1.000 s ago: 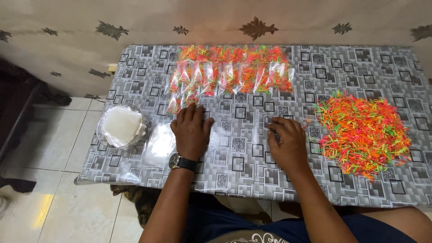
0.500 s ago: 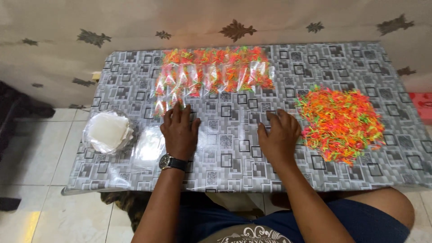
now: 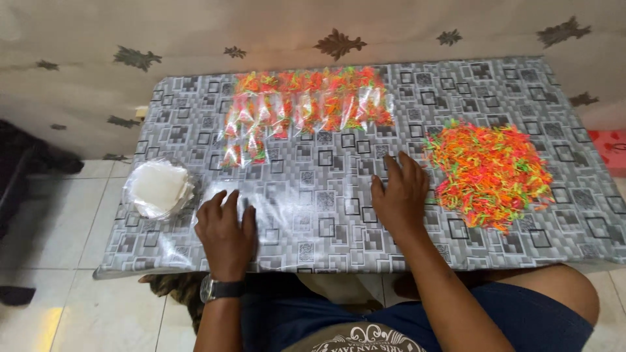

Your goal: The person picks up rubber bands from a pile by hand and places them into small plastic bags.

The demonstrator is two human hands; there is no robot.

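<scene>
My left hand (image 3: 226, 229) lies palm down on a clear empty plastic bag (image 3: 274, 212) near the table's front edge, fingers slightly apart; a dark watch is on that wrist. My right hand (image 3: 401, 194) rests flat on the grey patterned tablecloth (image 3: 326, 234), just left of a loose heap of orange, green and yellow sticks (image 3: 490, 172). It holds nothing. Farther back, a row of small clear bags filled with the same coloured sticks (image 3: 303, 107) lies across the table.
A stack of clear empty bags (image 3: 158, 189) sits at the table's left front. A patterned wall covering (image 3: 326, 32) hangs behind the table. A tiled floor (image 3: 52, 261) is to the left, a red object (image 3: 610, 145) at far right.
My left hand has slid back and left onto the clear bag near the front edge. The right hand stays flat on the cloth. The camera view has shifted.
</scene>
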